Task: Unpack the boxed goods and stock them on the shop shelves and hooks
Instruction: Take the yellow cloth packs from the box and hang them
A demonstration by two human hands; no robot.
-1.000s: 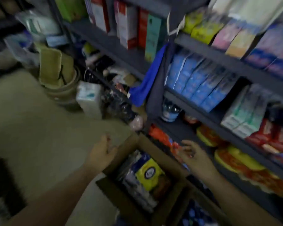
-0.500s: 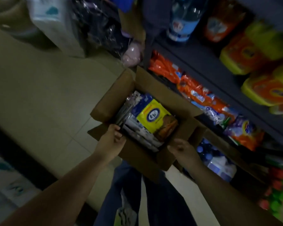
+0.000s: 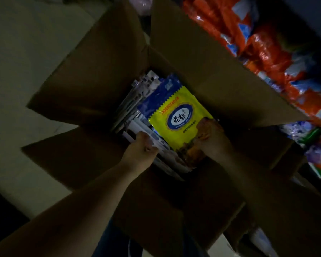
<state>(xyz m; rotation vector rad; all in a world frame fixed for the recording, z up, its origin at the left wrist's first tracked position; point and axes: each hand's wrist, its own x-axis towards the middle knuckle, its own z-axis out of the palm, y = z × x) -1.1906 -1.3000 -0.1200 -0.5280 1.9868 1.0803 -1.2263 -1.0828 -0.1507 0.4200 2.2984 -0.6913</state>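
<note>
An open cardboard box stands on the floor with its flaps spread. A yellow packet with a blue oval label lies on top inside, over a blue packet. A stack of white packets stands on edge along the box's left side. My left hand reaches into the box and its curled fingers grip the near ends of the white packets. My right hand holds the yellow packet at its lower right corner. The light is dim.
Orange and blue bagged goods fill the low shelf just right of the box. A second cardboard box sits at the right, behind my right arm. Pale tiled floor lies to the left.
The camera dropped from the shelves to close over the box. Both hands went from the box's near flaps into the box, left onto the white packets, right onto the yellow packet.
</note>
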